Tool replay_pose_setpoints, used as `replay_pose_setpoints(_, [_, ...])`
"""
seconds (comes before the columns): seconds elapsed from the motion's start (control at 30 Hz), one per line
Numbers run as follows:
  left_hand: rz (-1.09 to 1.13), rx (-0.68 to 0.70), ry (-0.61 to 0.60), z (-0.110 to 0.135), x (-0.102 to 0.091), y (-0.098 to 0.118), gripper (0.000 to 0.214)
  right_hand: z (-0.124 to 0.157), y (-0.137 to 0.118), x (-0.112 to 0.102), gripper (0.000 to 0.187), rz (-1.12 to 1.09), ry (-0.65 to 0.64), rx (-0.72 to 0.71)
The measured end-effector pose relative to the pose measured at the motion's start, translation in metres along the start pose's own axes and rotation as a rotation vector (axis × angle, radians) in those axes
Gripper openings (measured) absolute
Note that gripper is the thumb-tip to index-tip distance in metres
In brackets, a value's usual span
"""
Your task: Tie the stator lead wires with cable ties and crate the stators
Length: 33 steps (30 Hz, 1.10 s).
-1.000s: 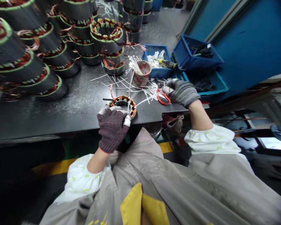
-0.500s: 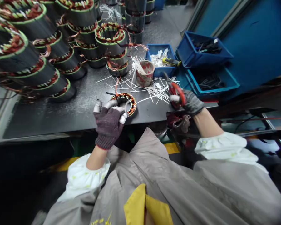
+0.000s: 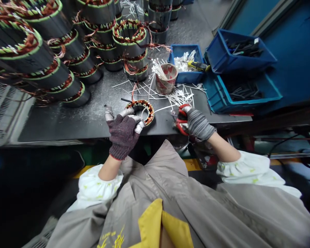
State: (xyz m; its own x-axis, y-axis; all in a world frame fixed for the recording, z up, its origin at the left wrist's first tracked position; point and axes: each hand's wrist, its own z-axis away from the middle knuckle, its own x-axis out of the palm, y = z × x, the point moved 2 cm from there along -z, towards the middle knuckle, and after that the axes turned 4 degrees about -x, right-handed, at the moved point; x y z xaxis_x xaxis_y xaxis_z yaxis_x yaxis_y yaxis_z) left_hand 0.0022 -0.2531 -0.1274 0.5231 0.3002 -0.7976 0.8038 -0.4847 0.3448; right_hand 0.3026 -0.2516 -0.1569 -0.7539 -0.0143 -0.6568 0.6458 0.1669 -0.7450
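A small ring-shaped motor stator [image 3: 150,115] wound with copper wire lies near the table's front edge. My left hand [image 3: 124,129], in a dark purple knit glove with white-wrapped fingertips, holds its left side; the index finger points away from it. A white cable tie [image 3: 164,109] runs from the stator to the right. Copper leads and a black sleeve [image 3: 126,100] stick out behind it. Gripped in my right hand [image 3: 198,123], in a grey glove, are red-handled cutters [image 3: 181,124]. Their blurred tip points left towards the stator, apart from it.
Stacked larger stators [image 3: 74,62] fill the left and back. Loose white cable ties [image 3: 179,98] surround a tape-wrapped cup [image 3: 166,79]. Behind it, a blue bin [image 3: 189,77] holds white pieces and a yellow-black tool [image 3: 198,66]. Two blue bins [image 3: 248,105] of black pieces are stacked at right.
My right hand has brought the cutters down and to the left, closer to the stator, and turned their tip from upward to leftward. My left hand stays on the stator. The view has shifted slightly.
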Motion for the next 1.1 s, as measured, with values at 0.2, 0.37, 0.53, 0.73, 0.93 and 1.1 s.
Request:
replay_pose_setpoints(0.2, [-0.015, -0.015, 0.001, 0.000, 0.001, -0.002, 0.018, -0.014, -0.040, 0.030, 0.066, 0.548, -0.214, -0.072])
replay_pose_setpoints(0.37, [-0.005, -0.016, 0.005, 0.002, 0.002, -0.002, 0.017, -0.019, -0.044, 0.029, 0.069, 0.576, -0.323, -0.056])
replay_pose_setpoints(0.53, [-0.016, 0.030, 0.062, 0.003, 0.005, -0.001, 0.016, -0.024, -0.030, 0.017, 0.057, 0.648, -0.319, 0.057])
replay_pose_setpoints(0.73, [0.012, 0.027, 0.044, 0.004, 0.007, -0.008, 0.017, -0.047, -0.046, 0.021, 0.063, 0.716, -0.376, 0.053])
replay_pose_setpoints(0.93, [0.149, -0.108, 0.017, 0.003, 0.003, -0.014, 0.031, -0.024, -0.056, 0.001, 0.063, 0.693, -0.374, 0.034])
replay_pose_setpoints(1.1, [0.308, -0.282, 0.064, 0.003, 0.006, -0.020, 0.036, -0.011, -0.076, 0.003, 0.066, 0.659, -0.437, -0.128])
